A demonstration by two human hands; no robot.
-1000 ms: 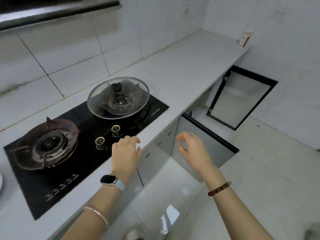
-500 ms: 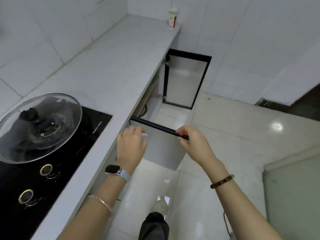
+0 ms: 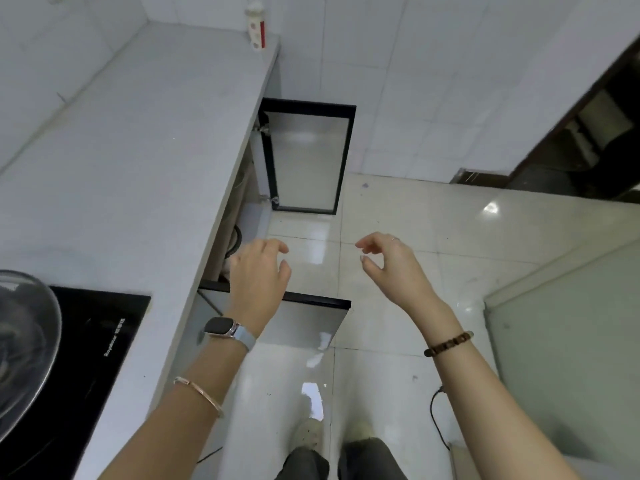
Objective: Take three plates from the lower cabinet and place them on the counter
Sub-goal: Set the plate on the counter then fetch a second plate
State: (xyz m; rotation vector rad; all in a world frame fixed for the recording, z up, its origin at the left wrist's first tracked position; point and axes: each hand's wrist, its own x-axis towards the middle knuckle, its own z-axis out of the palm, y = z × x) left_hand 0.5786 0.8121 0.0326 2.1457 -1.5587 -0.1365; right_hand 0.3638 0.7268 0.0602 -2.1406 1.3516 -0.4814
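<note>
The lower cabinet [image 3: 242, 216] under the grey counter [image 3: 138, 161] stands with both glass doors swung out: the near door [image 3: 311, 320] below my hands and the far door [image 3: 308, 161] by the wall. No plates show; the cabinet's inside is mostly hidden by the counter edge, with only a dark curved shape visible. My left hand [image 3: 259, 271] hovers over the near door's top edge, fingers apart, holding nothing. My right hand [image 3: 391, 265] floats over the floor to the right, fingers loosely curled and empty.
A black gas hob [image 3: 79, 368] with a glass lid [image 3: 24, 344] sits at the counter's near left. A white bottle [image 3: 256, 29] stands at the counter's far end. Glossy tiled floor [image 3: 398, 209], a doorway [image 3: 588, 133] far right, and my feet [image 3: 308, 433] below.
My right hand has let go of the near door's top edge and moved right. The near door has swung further out. My view has tilted down and forward along the counter.
</note>
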